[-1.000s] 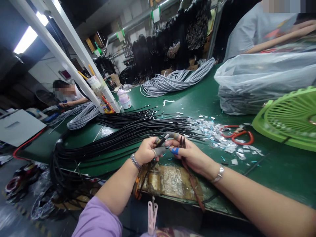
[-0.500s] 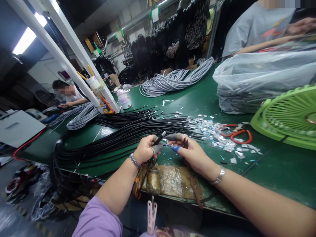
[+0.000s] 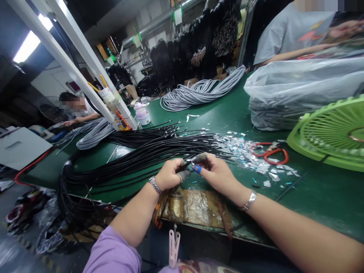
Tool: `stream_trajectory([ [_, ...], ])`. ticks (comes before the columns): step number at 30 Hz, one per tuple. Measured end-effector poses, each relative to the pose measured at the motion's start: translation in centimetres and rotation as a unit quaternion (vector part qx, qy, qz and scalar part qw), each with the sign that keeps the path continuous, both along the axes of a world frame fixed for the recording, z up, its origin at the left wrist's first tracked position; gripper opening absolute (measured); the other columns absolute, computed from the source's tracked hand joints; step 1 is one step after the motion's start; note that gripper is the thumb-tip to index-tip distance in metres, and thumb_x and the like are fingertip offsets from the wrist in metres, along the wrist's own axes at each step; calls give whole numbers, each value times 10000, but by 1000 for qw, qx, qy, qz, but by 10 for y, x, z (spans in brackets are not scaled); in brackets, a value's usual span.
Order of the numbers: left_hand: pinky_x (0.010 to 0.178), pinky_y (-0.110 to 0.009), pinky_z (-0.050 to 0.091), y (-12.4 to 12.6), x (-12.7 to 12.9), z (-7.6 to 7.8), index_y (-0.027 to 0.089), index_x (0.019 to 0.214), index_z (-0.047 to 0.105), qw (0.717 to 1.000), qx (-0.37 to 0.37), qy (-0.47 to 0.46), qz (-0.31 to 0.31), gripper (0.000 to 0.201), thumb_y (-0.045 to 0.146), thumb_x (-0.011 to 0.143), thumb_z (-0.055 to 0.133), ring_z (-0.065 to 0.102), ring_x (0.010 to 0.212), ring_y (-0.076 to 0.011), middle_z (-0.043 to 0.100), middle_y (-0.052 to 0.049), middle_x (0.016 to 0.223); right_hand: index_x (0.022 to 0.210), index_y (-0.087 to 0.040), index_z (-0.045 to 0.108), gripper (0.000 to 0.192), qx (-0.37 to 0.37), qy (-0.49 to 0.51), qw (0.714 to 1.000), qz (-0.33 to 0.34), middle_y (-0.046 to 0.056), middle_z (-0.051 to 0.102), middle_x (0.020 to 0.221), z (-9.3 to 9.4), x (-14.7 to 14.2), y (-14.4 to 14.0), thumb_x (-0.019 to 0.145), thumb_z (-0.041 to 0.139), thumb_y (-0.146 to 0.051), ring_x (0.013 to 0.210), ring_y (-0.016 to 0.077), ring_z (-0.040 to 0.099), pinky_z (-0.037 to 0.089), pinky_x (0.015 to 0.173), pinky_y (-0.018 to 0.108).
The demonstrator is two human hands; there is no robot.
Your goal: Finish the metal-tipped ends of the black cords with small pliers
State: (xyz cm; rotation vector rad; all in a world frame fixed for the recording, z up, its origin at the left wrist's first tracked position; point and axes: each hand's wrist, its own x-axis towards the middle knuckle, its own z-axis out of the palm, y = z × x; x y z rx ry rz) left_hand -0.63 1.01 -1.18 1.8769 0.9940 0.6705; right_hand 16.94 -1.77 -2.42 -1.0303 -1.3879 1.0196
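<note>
Pinching one black cable (image 3: 186, 163) end at frame centre, the left hand (image 3: 168, 175) grips it closed-fingered while the right hand (image 3: 217, 173), fingers curled, works its tip, seemingly stripping it. Behind lies the cable bundle (image 3: 136, 155); next calls for a steady pull, keeping the cable taut

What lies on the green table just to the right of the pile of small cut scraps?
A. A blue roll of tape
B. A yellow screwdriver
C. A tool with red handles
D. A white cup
C: a tool with red handles lies on the green table at the right edge of the scraps, left of the green fan.
</note>
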Motion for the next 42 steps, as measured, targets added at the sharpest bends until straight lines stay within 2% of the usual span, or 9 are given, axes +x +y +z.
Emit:
stream_trajectory([
  [5,357,-186,315,0,3,4,158,748,504,990,-118,-56,52,403,479,627,714,408,345,-54,520,52,521,842,-202,630,232,-25,44,998,-31,23,644,721,2,1,-1,733,636,-407,675,170,575,478,624,303],
  [9,326,-162,294,1,3,9,161,730,475,981,-154,-98,73,478,503,557,760,427,319,-50,540,54,501,936,-177,632,379,-107,74,990,63,9,628,715,1,0,-1,667,699,-435,611,143,522,439,566,278],
  [13,313,-157,304,1,5,10,160,729,476,976,-178,-103,70,524,518,504,785,431,311,-51,544,57,488,913,-180,637,422,-109,85,981,136,21,666,792,-2,-6,-1,607,758,-444,701,160,567,467,708,312],
  [19,322,-169,346,0,6,5,151,740,509,985,-141,-65,80,467,477,544,781,432,326,-51,529,57,497,786,-193,610,382,-82,65,990,96,22,659,791,-4,-7,0,626,726,-520,751,179,563,450,769,334],
  [25,337,-170,320,-1,3,4,147,716,543,996,-59,-27,66,301,380,653,723,427,335,-48,537,48,518,681,-189,538,433,-138,32,987,74,-48,501,597,-3,-5,2,586,723,-570,553,100,403,346,523,244],
  [28,346,-170,308,0,2,6,151,703,529,996,-39,-38,66,294,389,675,699,420,340,-45,534,49,519,650,-196,490,452,-211,20,965,156,-96,376,484,-1,1,1,563,738,-564,446,58,271,206,427,214],
  [32,343,-166,287,3,0,7,161,715,495,990,-68,-78,95,363,454,659,701,412,333,-42,521,60,514,614,-182,489,459,-254,-21,925,282,-88,398,471,2,10,-2,523,777,-527,427,44,279,177,409,205],
  [38,332,-165,284,4,2,8,164,706,477,984,-115,-108,88,444,514,602,730,410,322,-40,523,66,497,705,-189,521,482,-204,46,971,119,-101,356,488,4,9,0,551,737,-592,441,55,245,179,406,213],
  [42,324,-162,279,2,4,10,162,705,481,984,-132,-91,84,480,529,561,755,398,308,-36,517,73,478,736,-191,555,474,-155,30,985,73,-80,397,525,4,7,1,578,713,-610,473,78,285,234,433,232],
])
